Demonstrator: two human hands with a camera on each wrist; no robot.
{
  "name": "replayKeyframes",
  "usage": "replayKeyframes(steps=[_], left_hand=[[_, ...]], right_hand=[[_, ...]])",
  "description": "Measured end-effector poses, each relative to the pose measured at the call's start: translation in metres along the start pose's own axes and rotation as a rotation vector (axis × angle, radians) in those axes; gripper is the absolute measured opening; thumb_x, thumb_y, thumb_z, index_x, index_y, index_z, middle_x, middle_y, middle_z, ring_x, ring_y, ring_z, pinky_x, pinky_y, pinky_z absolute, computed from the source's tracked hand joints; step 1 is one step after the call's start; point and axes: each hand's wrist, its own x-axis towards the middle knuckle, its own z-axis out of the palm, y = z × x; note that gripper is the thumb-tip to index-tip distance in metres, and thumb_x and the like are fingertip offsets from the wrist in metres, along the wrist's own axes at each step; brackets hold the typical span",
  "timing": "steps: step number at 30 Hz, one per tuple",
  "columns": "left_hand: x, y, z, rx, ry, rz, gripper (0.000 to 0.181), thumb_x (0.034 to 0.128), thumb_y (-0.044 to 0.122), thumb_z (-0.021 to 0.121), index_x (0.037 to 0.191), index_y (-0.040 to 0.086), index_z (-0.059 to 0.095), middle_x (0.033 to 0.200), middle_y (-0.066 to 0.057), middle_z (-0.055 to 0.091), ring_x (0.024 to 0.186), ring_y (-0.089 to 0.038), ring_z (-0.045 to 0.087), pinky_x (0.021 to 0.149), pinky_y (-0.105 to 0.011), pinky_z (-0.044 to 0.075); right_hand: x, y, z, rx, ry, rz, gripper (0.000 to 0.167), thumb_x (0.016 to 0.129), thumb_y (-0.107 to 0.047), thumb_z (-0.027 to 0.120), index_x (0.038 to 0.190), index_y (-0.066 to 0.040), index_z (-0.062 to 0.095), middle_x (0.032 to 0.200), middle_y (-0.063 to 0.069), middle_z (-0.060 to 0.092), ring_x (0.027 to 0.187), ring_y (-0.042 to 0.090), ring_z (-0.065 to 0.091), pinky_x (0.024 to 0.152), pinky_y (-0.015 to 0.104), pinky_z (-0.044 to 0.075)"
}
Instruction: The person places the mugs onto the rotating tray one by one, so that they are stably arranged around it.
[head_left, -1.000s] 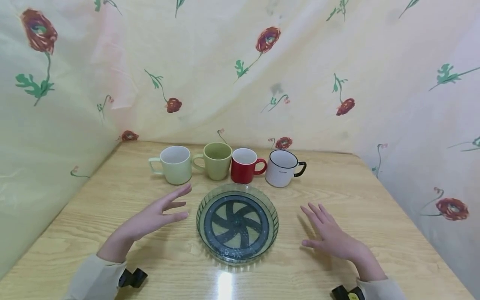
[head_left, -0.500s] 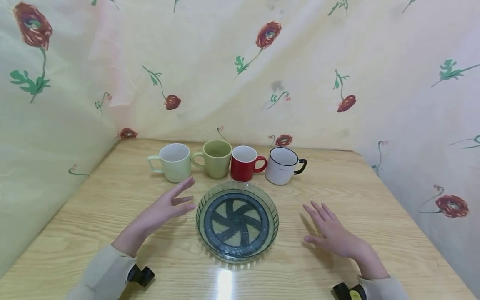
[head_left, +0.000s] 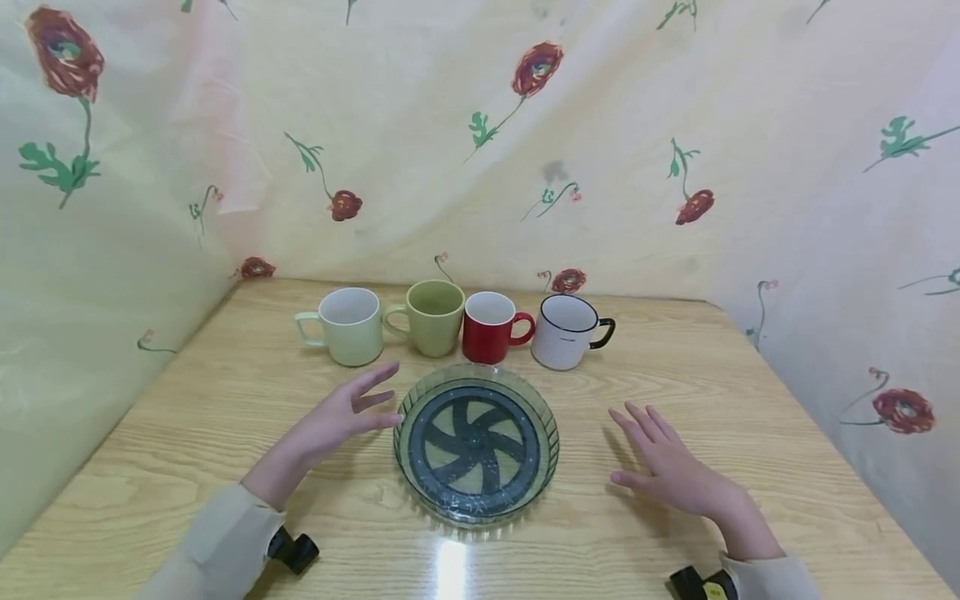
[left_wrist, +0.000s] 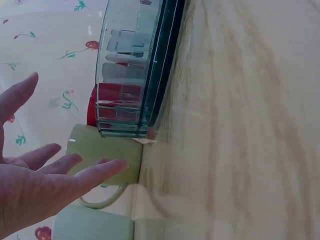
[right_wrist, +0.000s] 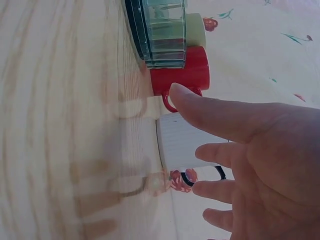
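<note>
A round glass dish (head_left: 476, 512) with a dark swirl-patterned disc in its bottom lies mid-table. My left hand (head_left: 330, 425) hovers at its left rim, fingers spread and holding nothing; whether a fingertip touches the rim I cannot tell. To the right of the dish, apart from it, my right hand (head_left: 667, 471) is held above the table with its fingers extended and nothing in them. Behind the dish stand a pale green mug (head_left: 352, 333), an olive green mug (head_left: 435, 321), a red mug (head_left: 483, 337) and a white mug (head_left: 558, 342) with a black rim and handle.
The wooden table (head_left: 750, 417) meets a flower-printed cloth (head_left: 420, 133) at the back and both sides. The mugs stand upright in a row close to the cloth, the red one just behind the dish. A black wrist camera (head_left: 294, 552) sits below the left sleeve.
My left hand has moved right, up to the dish's left rim. The right hand has hardly shifted. Dish and mugs stay where they were, while the head view has tilted slightly.
</note>
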Motion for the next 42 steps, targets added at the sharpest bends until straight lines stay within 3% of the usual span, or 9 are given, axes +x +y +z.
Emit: replayKeyframes(steps=[7,12,15,27,35,42], left_hand=[[0.008,0.000,0.002,-0.025,-0.048,0.008,0.090,0.0861,0.017,0.073,0.156,0.010,0.016,0.164,-0.009,0.011,0.147,-0.042,0.022,0.113,-0.054,0.036],[0.006,-0.001,0.002,0.039,-0.146,-0.001,0.100,0.0812,0.014,0.077,0.157,0.011,0.011,0.165,-0.011,0.006,0.147,-0.044,0.020,0.109,-0.054,0.041],[0.003,-0.001,0.003,0.073,-0.175,-0.017,0.102,0.0802,0.014,0.078,0.156,0.010,0.011,0.165,-0.012,0.006,0.146,-0.046,0.019,0.108,-0.055,0.042],[0.004,0.003,0.013,0.121,-0.160,-0.133,0.100,0.0797,0.008,0.077,0.156,0.011,0.013,0.163,-0.020,0.006,0.145,-0.049,0.018,0.109,-0.058,0.039],[0.005,0.004,0.014,0.130,-0.169,-0.122,0.104,0.0787,0.000,0.075,0.156,0.008,0.006,0.163,-0.020,0.001,0.144,-0.051,0.018,0.104,-0.049,0.047],[0.006,0.006,0.013,0.114,-0.204,-0.134,0.103,0.0788,-0.001,0.074,0.156,0.006,0.006,0.161,-0.024,-0.001,0.143,-0.052,0.016,0.111,-0.053,0.038]], right_hand=[[0.000,0.000,-0.007,0.088,0.014,-0.002,0.078,0.089,-0.030,0.069,0.149,0.001,0.029,0.153,0.031,0.021,0.137,0.058,0.017,0.100,0.079,0.023],[0.001,-0.001,-0.006,0.138,-0.015,0.009,0.079,0.089,-0.031,0.068,0.149,0.002,0.028,0.154,0.032,0.019,0.138,0.058,0.016,0.100,0.078,0.023],[0.001,-0.002,-0.003,0.144,-0.028,0.010,0.079,0.090,-0.032,0.067,0.149,0.002,0.028,0.154,0.033,0.019,0.137,0.059,0.016,0.101,0.078,0.023],[0.000,-0.002,-0.004,0.131,-0.043,-0.011,0.077,0.091,-0.031,0.066,0.149,0.002,0.029,0.153,0.033,0.020,0.136,0.059,0.018,0.100,0.078,0.026],[0.001,-0.004,-0.009,0.156,-0.055,0.004,0.077,0.092,-0.031,0.065,0.150,0.001,0.027,0.154,0.033,0.018,0.137,0.059,0.017,0.100,0.078,0.025],[0.000,-0.005,-0.013,0.181,-0.043,-0.002,0.078,0.092,-0.031,0.065,0.151,0.000,0.024,0.154,0.033,0.019,0.138,0.058,0.018,0.101,0.078,0.024]])
